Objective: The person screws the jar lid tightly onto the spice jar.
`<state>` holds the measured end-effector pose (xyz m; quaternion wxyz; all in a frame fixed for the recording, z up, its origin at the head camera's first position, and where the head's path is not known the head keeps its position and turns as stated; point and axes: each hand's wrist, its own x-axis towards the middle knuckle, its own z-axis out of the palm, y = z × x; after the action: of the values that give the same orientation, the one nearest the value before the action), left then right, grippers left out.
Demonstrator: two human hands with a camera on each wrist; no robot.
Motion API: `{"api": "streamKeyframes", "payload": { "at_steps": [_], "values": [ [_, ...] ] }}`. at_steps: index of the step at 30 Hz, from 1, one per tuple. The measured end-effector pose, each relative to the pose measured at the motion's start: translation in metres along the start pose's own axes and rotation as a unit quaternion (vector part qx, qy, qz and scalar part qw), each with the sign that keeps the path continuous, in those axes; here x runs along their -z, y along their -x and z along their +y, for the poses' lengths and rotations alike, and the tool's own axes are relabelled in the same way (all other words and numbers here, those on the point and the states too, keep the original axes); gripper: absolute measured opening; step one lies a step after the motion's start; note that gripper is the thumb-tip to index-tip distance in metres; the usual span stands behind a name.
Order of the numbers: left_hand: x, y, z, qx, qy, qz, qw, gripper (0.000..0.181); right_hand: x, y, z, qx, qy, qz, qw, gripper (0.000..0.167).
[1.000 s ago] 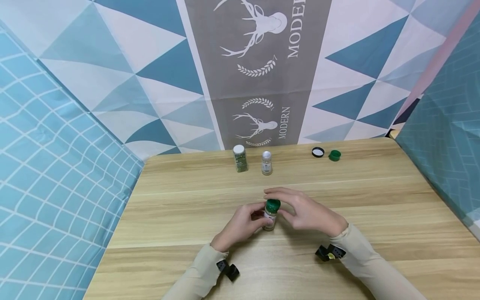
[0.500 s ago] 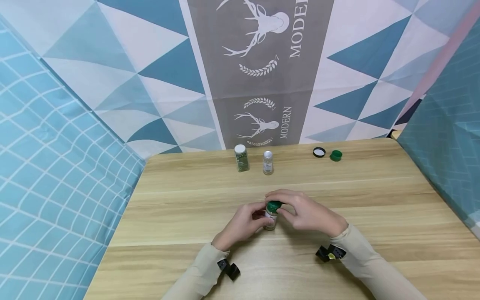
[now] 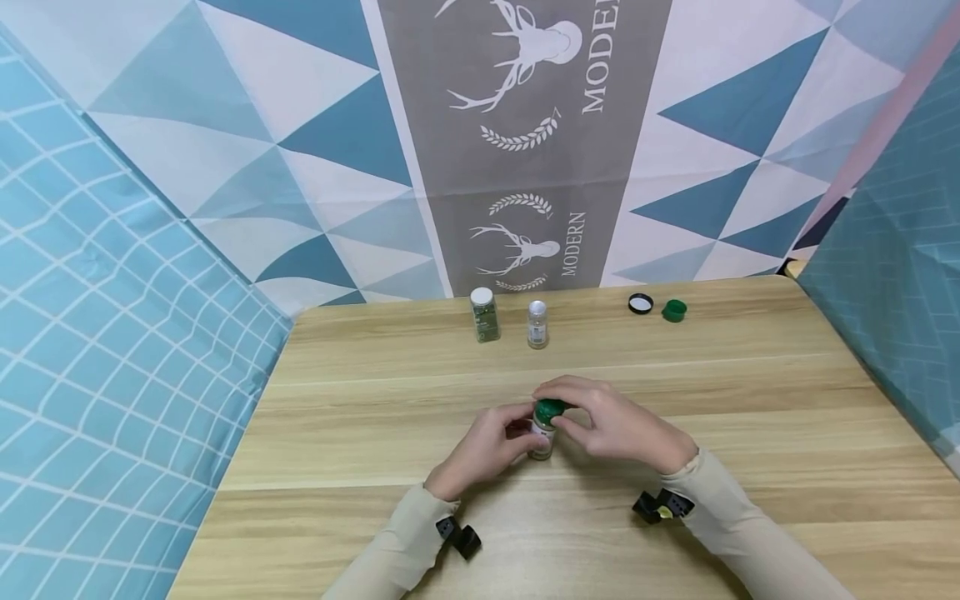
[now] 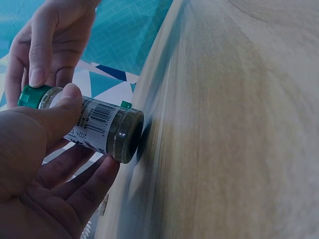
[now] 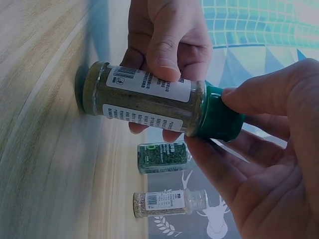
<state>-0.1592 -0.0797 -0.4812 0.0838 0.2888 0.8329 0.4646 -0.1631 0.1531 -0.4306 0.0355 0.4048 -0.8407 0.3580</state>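
My left hand (image 3: 487,448) grips a small clear jar (image 3: 542,442) by its body; the jar stands on the table. In the right wrist view the jar (image 5: 144,97) has white labels and brownish contents, with the left thumb across it. A green cap (image 3: 550,410) sits on its top. My right hand (image 3: 618,423) pinches that green cap (image 5: 222,114) between thumb and fingers. The left wrist view shows the left hand (image 4: 60,164) around the labelled jar (image 4: 94,119), and the right fingers at the cap (image 4: 34,95).
Behind the hands stand a white-capped jar of green flakes (image 3: 484,317) and a smaller jar (image 3: 537,327). A black-rimmed lid (image 3: 641,303) and a green cap (image 3: 674,311) lie at the back right of the wooden table (image 3: 360,417). Patterned cloths hang around it.
The right thumb and fingers have closed in a little around the green cap. The left hand keeps its hold on the jar, and the head view has shifted slightly.
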Motion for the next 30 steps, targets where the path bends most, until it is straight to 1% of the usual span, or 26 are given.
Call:
{"api": "streamKeyframes", "payload": {
  "at_steps": [7,15,24,27,30],
  "values": [
    [-0.0002,-0.0003,-0.0001,-0.004,0.010,-0.003,0.9999,0.043,0.0006,-0.0004,0.0000,-0.014,0.000,0.000,0.9999,0.034],
    [-0.0006,-0.0009,-0.0002,0.006,0.014,-0.006,0.9999,0.044,0.0010,0.0003,0.0003,-0.025,0.010,0.000,0.9996,0.035],
    [-0.0006,-0.0006,-0.0001,0.008,0.013,-0.009,0.9998,0.045,0.0025,0.0010,-0.0013,-0.032,0.006,-0.002,0.9995,0.035],
    [-0.0003,-0.0007,0.0004,0.007,0.012,-0.009,0.9999,0.045,0.0030,0.0007,-0.0011,-0.035,0.004,-0.005,0.9994,0.036],
    [-0.0001,-0.0010,0.0009,0.004,0.011,-0.007,0.9999,0.045,0.0047,0.0011,-0.0002,-0.044,0.005,-0.003,0.9990,0.042]
  ]
}}
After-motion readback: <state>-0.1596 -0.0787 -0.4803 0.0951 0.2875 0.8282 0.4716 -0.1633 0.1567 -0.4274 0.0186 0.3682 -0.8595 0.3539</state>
